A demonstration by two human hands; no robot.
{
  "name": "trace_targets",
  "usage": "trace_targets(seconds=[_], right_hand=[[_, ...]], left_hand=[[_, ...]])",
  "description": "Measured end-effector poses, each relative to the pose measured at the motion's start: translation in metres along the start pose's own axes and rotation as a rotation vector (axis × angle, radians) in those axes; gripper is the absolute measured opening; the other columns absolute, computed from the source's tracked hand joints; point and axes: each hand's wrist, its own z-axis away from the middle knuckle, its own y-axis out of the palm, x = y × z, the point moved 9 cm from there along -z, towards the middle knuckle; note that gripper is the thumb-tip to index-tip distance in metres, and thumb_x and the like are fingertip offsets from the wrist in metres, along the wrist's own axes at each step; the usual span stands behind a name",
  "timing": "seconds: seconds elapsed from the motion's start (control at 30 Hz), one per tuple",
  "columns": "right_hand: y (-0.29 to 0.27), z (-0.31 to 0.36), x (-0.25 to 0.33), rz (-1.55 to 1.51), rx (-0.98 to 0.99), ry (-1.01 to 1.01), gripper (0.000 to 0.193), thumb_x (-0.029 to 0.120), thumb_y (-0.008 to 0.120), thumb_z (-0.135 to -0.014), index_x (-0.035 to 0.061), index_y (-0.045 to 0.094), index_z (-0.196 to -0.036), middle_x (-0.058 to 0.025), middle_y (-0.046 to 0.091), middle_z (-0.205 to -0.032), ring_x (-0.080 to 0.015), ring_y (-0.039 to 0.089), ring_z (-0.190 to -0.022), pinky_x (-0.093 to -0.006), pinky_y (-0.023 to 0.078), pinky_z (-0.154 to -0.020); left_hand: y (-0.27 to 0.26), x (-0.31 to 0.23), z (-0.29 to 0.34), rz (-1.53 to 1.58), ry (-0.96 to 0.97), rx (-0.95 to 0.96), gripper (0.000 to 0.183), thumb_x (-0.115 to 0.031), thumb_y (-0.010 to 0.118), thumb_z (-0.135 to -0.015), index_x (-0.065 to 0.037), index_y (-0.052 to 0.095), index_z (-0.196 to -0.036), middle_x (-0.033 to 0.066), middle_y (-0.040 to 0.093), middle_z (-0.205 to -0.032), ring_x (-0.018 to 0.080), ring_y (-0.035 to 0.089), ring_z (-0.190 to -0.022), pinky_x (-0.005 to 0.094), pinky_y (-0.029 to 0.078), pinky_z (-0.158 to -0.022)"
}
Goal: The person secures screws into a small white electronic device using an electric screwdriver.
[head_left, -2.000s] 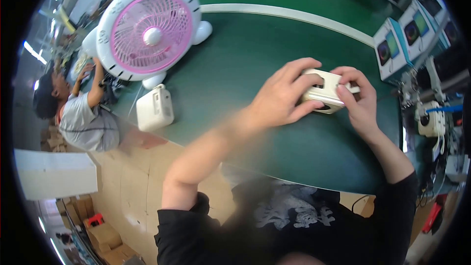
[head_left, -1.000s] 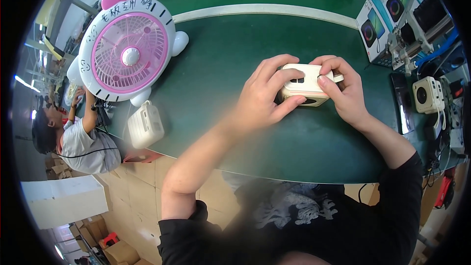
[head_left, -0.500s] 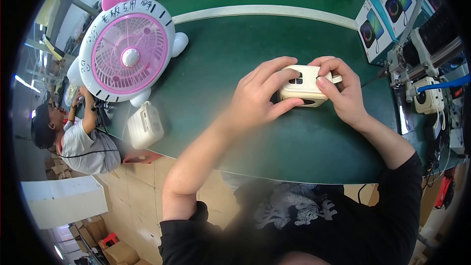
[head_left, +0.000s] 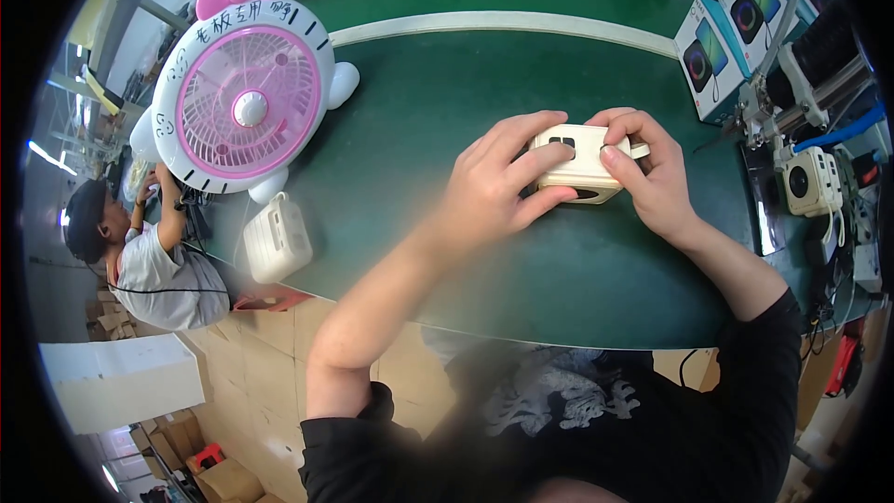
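Note:
Both hands hold a cream-coloured boxy device (head_left: 594,154) with rounded edges, just above or on the green table; which of the two I cannot tell. My left hand (head_left: 498,172) wraps its left end, the thumb along the near side. Its index fingertip lies on the top face beside small dark squares. At the other end my right hand (head_left: 656,172) grips it, with the thumb pressed on top near the edge. A short cream loop sticks out there, by the right fingers. Part of a dark round patch shows on the near side.
A pink and white fan (head_left: 250,110) stands at the left, with a second cream device (head_left: 277,240) by the table's (head_left: 400,112) edge. Product boxes (head_left: 712,56), a metal fixture (head_left: 792,98) and another cream device (head_left: 812,182) are at the right. A co-worker (head_left: 172,279) is at far left.
My left index fingertip has slid slightly to the right across the device's top, by the dark squares. The right hand's grip looks the same.

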Motion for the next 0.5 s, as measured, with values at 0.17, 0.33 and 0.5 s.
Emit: trace_targets(seconds=[0.17,0.33,0.5], right_hand=[[0.0012,-0.0004,0.0008,-0.001,0.001,0.000,0.013,0.013,0.064,-0.088,0.0042,0.056,-0.093,-0.0079,0.062,-0.106,-0.0134,0.055,-0.094,-0.0277,0.044,-0.084],[0.0005,0.0004,-0.0008,-0.015,0.001,0.005,0.013,0.013,0.064,-0.088,0.0040,0.056,-0.093,-0.0082,0.062,-0.106,-0.0136,0.055,-0.094,-0.0279,0.044,-0.085],[0.0017,-0.0013,0.0016,-0.015,0.006,-0.008,0.013,0.013,0.064,-0.088,0.0039,0.056,-0.094,-0.0081,0.062,-0.106,-0.0134,0.055,-0.094,-0.0278,0.044,-0.085]], left_hand=[[-0.0024,-0.0045,0.0011,-0.022,0.068,-0.018,0.045,-0.026,0.081,-0.071,-0.007,0.060,-0.107,0.0187,0.061,-0.120,0.0351,0.064,-0.100,0.0383,0.055,-0.078],[-0.0031,0.0043,0.0007,0.120,-0.006,-0.038,0.047,-0.026,0.083,-0.071,-0.007,0.055,-0.105,0.0203,0.062,-0.119,0.0353,0.064,-0.100,0.0383,0.055,-0.078],[-0.0030,-0.0005,0.0005,0.044,0.075,-0.040,0.047,-0.026,0.083,-0.071,-0.006,0.054,-0.103,0.0205,0.063,-0.118,0.0354,0.064,-0.101,0.0388,0.054,-0.080]])
